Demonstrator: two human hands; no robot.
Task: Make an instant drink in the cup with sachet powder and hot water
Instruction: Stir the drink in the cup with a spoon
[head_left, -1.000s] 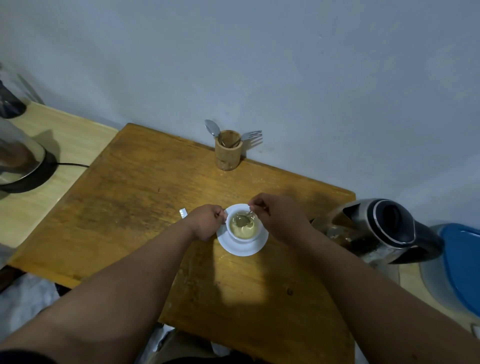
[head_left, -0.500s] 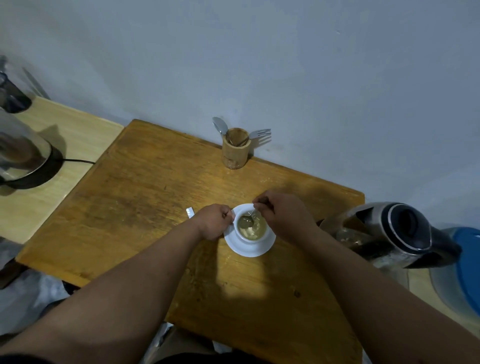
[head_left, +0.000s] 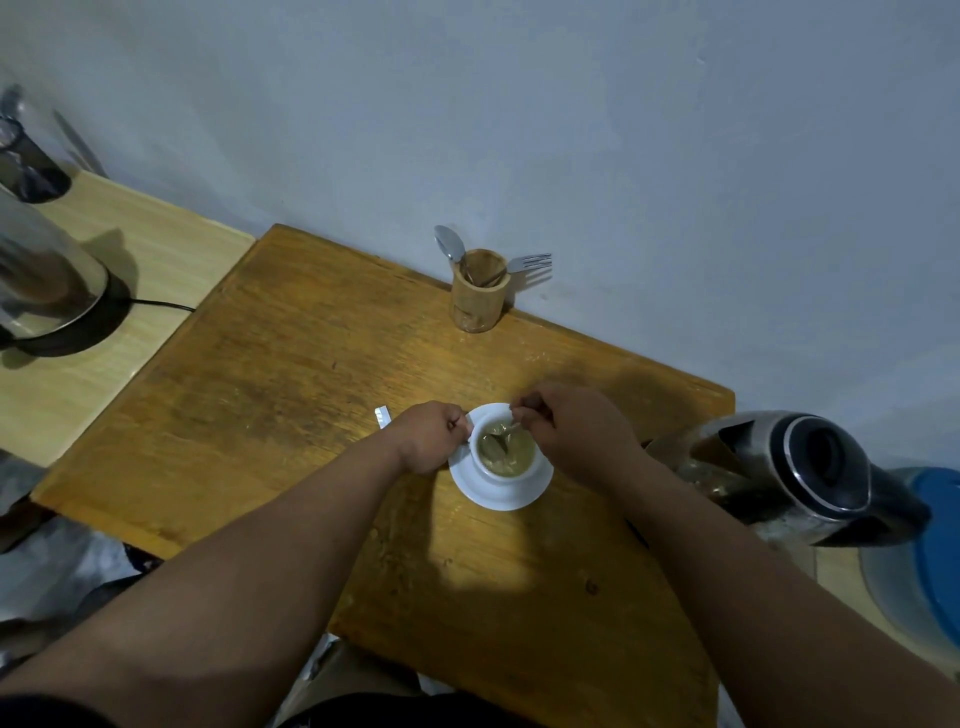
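Two hands meet over a white cup (head_left: 506, 474) that sits on a white saucer (head_left: 498, 493) on the wooden counter (head_left: 291, 374). The left hand (head_left: 428, 436) is curled against the cup's left side, its fingers (head_left: 457, 422) closed at the rim or handle; the exact hold is hidden. The right hand (head_left: 571, 431) has its fingers (head_left: 524, 413) pinched shut on the handle of a spoon (head_left: 501, 439), whose bowl dips into the pale, yellowish drink (head_left: 511, 457) that fills the cup.

Just left of the left hand, a small white sachet scrap (head_left: 382, 415) lies on the counter. At the far edge, against the wall, a wooden holder (head_left: 478, 296) stands upright with a second spoon (head_left: 449, 244) and a fork (head_left: 530, 262) sticking out. Right of the cup, near the right forearm, stands a steel kettle (head_left: 789, 467) with a black lid. Another kettle (head_left: 41, 280) rests on a black base on the paler counter to the left.
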